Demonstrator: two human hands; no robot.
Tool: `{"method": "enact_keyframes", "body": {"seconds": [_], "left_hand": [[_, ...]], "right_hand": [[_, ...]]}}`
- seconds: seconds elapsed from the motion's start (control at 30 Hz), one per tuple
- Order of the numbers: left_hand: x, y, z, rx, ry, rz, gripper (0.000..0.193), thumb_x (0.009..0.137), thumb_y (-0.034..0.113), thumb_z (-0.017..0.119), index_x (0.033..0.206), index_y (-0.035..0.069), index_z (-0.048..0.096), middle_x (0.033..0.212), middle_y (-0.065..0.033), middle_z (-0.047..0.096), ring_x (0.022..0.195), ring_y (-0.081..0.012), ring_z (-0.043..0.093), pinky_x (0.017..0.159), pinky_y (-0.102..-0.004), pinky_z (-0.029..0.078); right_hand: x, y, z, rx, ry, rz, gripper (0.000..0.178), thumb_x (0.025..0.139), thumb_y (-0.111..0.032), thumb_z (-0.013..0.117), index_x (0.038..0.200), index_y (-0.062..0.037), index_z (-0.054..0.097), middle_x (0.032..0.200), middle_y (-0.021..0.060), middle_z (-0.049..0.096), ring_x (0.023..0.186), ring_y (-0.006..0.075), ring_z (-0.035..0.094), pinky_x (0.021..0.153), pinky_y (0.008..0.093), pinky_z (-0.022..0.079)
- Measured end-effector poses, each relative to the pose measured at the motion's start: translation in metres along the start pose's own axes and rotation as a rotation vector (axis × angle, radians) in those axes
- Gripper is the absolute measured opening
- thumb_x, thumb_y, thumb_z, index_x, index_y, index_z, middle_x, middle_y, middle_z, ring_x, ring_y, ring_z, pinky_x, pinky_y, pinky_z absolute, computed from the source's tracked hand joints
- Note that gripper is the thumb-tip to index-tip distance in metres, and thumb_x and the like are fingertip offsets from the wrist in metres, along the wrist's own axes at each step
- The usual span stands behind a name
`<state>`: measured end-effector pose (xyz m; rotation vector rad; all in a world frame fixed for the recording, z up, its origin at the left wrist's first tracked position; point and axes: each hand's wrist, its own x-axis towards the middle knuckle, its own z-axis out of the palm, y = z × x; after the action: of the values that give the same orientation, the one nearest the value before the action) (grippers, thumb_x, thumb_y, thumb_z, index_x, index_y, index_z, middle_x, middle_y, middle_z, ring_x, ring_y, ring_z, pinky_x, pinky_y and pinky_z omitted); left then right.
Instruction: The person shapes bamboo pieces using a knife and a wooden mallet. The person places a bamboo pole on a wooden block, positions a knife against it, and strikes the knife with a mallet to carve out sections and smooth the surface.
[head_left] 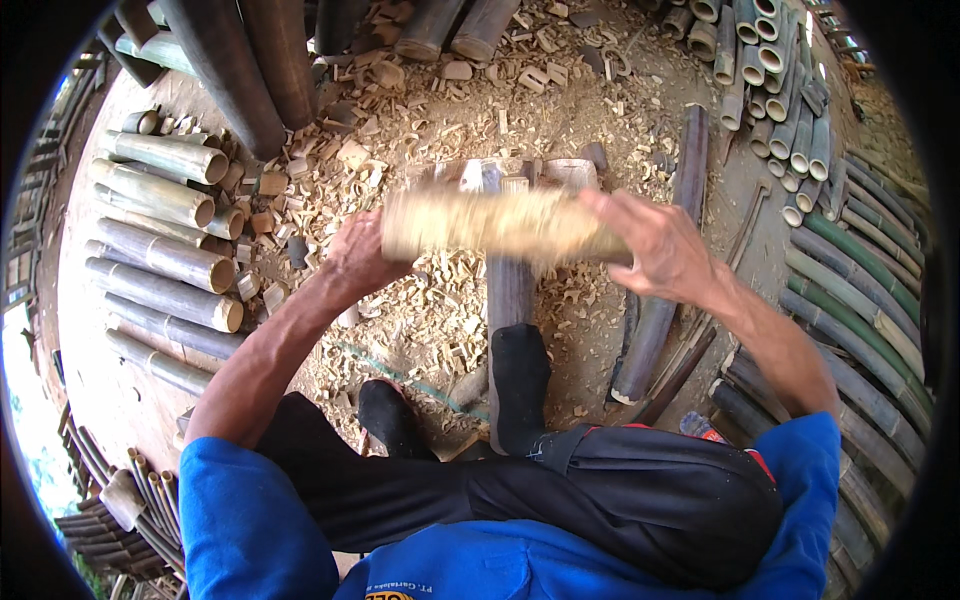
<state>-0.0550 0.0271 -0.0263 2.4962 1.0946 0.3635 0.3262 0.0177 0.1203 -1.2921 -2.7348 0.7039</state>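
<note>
A thick, pale straw-coloured piece of bamboo [490,225] is held crosswise in front of me, smeared by motion. My left hand [362,252] is closed around its left end, with some fingers hidden behind it. At the right end, my right hand [660,245] grips with its fingers over the top and the thumb below. Beneath the piece, a dark bamboo pole [511,295] runs away from me along the ground. My foot in a black sock [520,385] rests against the near end of that pole. Small pale block-like bits at its far end are partly covered by the held piece.
Cut bamboo lengths [165,250] lie stacked on the left. More hollow tubes [765,60] are piled at the far right, with long poles [850,290] below them. Wood chips [440,310] cover the ground. Another dark pole [660,325] lies right of my foot.
</note>
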Motion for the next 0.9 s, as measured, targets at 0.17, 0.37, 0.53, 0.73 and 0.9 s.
{"method": "enact_keyframes", "body": {"seconds": [0.17, 0.37, 0.53, 0.73, 0.9], "left_hand": [[0.025, 0.034, -0.028, 0.094, -0.342, -0.313, 0.012, 0.088, 0.015, 0.061, 0.083, 0.004, 0.066, 0.057, -0.0134, 0.062, 0.049, -0.025, 0.061, 0.05, -0.043, 0.05], [0.039, 0.038, -0.025, 0.128, -0.456, -0.3, 0.021, 0.098, 0.015, 0.051, 0.095, 0.002, 0.067, 0.059, -0.01, 0.061, 0.045, -0.0144, 0.053, 0.042, -0.035, 0.047], [0.03, 0.038, -0.028, 0.162, -0.402, -0.262, 0.016, 0.095, 0.008, 0.05, 0.096, 0.001, 0.065, 0.063, -0.0128, 0.064, 0.05, -0.0191, 0.061, 0.04, -0.0373, 0.047], [0.022, 0.036, -0.022, 0.13, -0.418, -0.349, 0.016, 0.096, 0.007, 0.048, 0.099, 0.001, 0.062, 0.066, -0.015, 0.066, 0.05, -0.0201, 0.061, 0.039, -0.0374, 0.046], [0.032, 0.04, -0.015, 0.112, -0.421, -0.336, 0.016, 0.099, 0.009, 0.045, 0.107, 0.001, 0.058, 0.076, -0.019, 0.068, 0.052, -0.0227, 0.062, 0.04, -0.0383, 0.047]], "right_hand": [[0.005, -0.01, 0.009, -0.383, 0.074, -0.579, 0.066, 0.077, -0.019, 0.077, 0.137, -0.0234, 0.05, 0.083, -0.001, 0.056, 0.064, 0.0131, 0.054, 0.05, 0.0262, 0.05], [0.018, 0.072, 0.014, -0.465, -0.098, -0.341, 0.036, 0.08, -0.019, 0.073, 0.111, -0.0093, 0.058, 0.084, 0.0052, 0.063, 0.078, 0.0204, 0.068, 0.063, 0.033, 0.064], [0.017, 0.033, 0.032, -0.24, 0.114, -0.664, 0.025, 0.078, -0.009, 0.073, 0.098, -0.0112, 0.059, 0.076, 0.0026, 0.06, 0.071, 0.0143, 0.065, 0.063, 0.0275, 0.061], [0.012, 0.018, 0.012, -0.292, -0.127, -0.437, 0.036, 0.071, -0.011, 0.078, 0.099, -0.0086, 0.056, 0.079, 0.0047, 0.066, 0.071, 0.0174, 0.067, 0.057, 0.0342, 0.061], [0.014, 0.07, 0.031, -0.163, 0.097, -0.58, 0.028, 0.077, -0.017, 0.073, 0.098, -0.0109, 0.057, 0.073, 0.0026, 0.062, 0.061, 0.0146, 0.061, 0.051, 0.0264, 0.057]]}}
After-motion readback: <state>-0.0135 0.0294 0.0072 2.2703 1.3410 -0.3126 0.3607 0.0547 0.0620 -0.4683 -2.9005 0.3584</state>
